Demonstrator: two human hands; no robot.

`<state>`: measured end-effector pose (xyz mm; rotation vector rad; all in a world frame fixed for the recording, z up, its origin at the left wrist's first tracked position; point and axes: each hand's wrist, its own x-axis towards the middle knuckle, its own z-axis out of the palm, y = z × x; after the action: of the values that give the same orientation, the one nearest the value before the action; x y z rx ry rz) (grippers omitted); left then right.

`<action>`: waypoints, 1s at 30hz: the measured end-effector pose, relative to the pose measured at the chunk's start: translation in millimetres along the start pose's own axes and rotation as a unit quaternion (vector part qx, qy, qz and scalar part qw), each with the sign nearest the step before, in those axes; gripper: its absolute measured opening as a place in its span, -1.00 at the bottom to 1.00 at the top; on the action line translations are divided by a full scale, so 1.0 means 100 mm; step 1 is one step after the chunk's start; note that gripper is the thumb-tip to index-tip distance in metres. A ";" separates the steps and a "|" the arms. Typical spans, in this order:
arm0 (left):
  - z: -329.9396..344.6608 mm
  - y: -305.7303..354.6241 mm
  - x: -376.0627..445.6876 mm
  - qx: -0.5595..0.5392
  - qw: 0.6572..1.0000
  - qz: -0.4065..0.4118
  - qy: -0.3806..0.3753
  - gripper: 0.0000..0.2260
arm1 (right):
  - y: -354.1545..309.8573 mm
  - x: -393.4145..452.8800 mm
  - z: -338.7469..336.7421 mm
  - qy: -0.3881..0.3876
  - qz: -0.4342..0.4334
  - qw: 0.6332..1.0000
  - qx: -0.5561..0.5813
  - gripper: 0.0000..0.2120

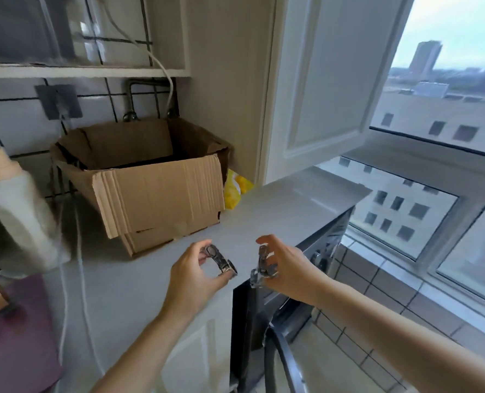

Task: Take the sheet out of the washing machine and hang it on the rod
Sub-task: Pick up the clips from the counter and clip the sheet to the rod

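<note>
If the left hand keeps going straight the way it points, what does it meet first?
Probably the cardboard box on the counter; the left hand, holding a metal clip, points toward its front corner. Depth is unclear.

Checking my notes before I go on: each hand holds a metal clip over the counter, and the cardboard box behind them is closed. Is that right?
Not quite: the head view shows the cardboard box open, flaps folded out. The rest holds: left hand and right hand each hold a metal clip over the counter.

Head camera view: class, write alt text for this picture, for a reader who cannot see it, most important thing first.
A person's left hand and right hand each hold a metal clip above a grey countertop. Behind them stands an open cardboard box; a dark washing machine sits under the counter, beside a window.
</note>
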<state>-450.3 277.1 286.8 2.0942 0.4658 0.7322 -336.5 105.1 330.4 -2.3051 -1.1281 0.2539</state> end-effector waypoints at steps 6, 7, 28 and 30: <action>0.43 0.42 -0.05 -0.017 0.996 0.049 -0.077 -0.40 | 0.32 -0.55 -0.38 0.056 0.055 0.996 -0.041 -0.43; 0.51 0.50 -0.06 -0.019 0.994 0.060 -0.087 -0.38 | 0.37 -0.65 -0.45 0.066 0.064 0.995 -0.045 -0.43; 2.30 2.86 -1.70 -0.056 0.923 0.287 -0.249 -0.35 | 1.39 -4.05 -1.84 0.276 0.164 0.928 -0.189 -0.40; 2.44 3.10 -1.90 -0.072 0.918 0.296 -0.255 -0.35 | 1.47 -4.41 -2.00 0.274 0.174 0.921 -0.216 -0.39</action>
<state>-417.2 -153.0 362.4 2.1829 -0.5184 0.4877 -436.8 -388.6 383.2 -2.6999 -0.5166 -0.5410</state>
